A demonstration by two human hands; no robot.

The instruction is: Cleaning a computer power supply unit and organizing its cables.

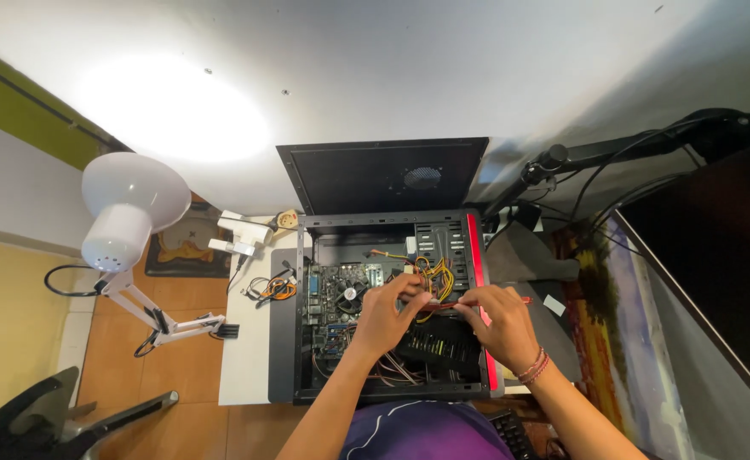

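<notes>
Red thin cable (pixel 453 302) spans between our two hands above the open computer case (pixel 392 307), held taut for routing. Left hand (pixel 387 317) fingers pinch one end near the yellow wire bundle (pixel 437 277); right hand (pixel 501 325) fingers grasp the other. Case lies flat on the white bench (pixel 245 358), lit by the desk lamp (pixel 128 209).

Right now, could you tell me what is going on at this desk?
A person is working inside an open computer case lying on its side on a white table. The left hand and right hand pinch a thin red cable between them, above the power supply. A white desk lamp stands to the left.
</notes>
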